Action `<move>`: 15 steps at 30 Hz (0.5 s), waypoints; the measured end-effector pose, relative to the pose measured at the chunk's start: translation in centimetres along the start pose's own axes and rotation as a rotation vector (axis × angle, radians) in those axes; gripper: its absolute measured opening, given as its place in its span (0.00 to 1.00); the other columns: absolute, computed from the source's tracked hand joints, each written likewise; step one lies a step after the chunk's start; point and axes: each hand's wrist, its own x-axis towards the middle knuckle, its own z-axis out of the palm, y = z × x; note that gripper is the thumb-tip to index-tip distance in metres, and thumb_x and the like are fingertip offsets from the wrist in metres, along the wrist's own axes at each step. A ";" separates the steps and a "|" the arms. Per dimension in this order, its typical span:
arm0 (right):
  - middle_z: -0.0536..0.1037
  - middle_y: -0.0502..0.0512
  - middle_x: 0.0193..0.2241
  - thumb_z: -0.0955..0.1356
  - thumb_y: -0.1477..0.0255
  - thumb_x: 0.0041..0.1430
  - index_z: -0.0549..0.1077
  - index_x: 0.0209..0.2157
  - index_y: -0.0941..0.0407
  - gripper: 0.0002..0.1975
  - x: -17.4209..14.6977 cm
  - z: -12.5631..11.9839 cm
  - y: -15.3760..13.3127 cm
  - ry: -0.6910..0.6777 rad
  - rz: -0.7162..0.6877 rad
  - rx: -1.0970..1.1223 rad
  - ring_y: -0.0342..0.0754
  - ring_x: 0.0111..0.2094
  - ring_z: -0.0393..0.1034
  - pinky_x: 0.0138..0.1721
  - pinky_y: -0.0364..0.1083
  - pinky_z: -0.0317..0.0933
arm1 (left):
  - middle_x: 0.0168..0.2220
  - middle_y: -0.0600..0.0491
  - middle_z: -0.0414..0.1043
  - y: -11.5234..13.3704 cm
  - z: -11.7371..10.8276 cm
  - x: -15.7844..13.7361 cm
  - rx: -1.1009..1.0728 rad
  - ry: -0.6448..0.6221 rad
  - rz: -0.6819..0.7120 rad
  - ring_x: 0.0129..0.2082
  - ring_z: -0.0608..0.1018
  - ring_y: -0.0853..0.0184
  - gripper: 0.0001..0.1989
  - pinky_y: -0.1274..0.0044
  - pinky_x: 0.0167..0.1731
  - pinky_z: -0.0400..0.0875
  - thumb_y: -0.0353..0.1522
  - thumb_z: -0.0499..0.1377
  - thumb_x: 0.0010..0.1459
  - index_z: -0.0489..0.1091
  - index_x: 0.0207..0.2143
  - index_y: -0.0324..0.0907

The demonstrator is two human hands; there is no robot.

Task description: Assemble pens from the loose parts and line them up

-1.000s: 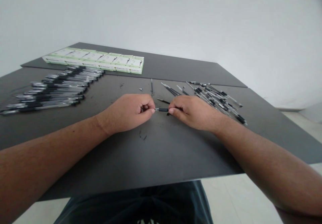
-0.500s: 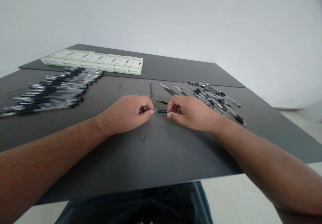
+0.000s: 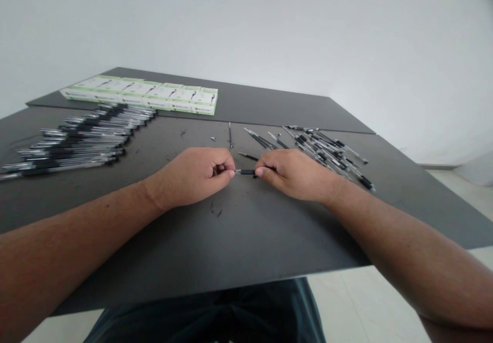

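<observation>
A pen (image 3: 246, 172) with a black grip lies level between my two hands, just above the table. My left hand (image 3: 198, 174) pinches its left end between thumb and forefinger. On the other side my right hand (image 3: 287, 173) has its thumb and fingers closed around the pen's right part, which they hide. Just beyond the right fingers, a dark refill or pen part (image 3: 247, 155) points left. Farther back a thin refill (image 3: 230, 135) lies on the table, with a small silvery pen tip (image 3: 213, 138) to its left.
Several clear pens with black grips lie in a row (image 3: 84, 137) at the left. Loose pens and barrels make a pile (image 3: 331, 153) at the right, beside a few refills (image 3: 260, 138). Green-and-white boxes (image 3: 154, 96) line the back of the dark grey table (image 3: 231, 250).
The fingers of my right hand have closed tighter along the pen. My left hand keeps its pinch, and the view has shifted very slightly.
</observation>
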 end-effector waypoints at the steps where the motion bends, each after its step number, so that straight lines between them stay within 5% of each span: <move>1: 0.84 0.57 0.38 0.67 0.67 0.73 0.79 0.44 0.56 0.10 0.0 0.0 0.0 0.009 0.022 0.028 0.49 0.38 0.75 0.41 0.46 0.62 | 0.27 0.57 0.78 0.0 0.0 0.0 -0.001 0.001 -0.001 0.27 0.77 0.67 0.10 0.75 0.32 0.66 0.38 0.58 0.63 0.77 0.35 0.45; 15: 0.82 0.55 0.34 0.68 0.68 0.72 0.79 0.42 0.56 0.09 0.0 0.0 0.1 0.007 0.021 0.014 0.48 0.35 0.73 0.38 0.46 0.59 | 0.28 0.56 0.78 0.0 0.1 -0.1 0.006 -0.012 0.006 0.28 0.77 0.67 0.10 0.76 0.33 0.66 0.38 0.58 0.64 0.77 0.36 0.45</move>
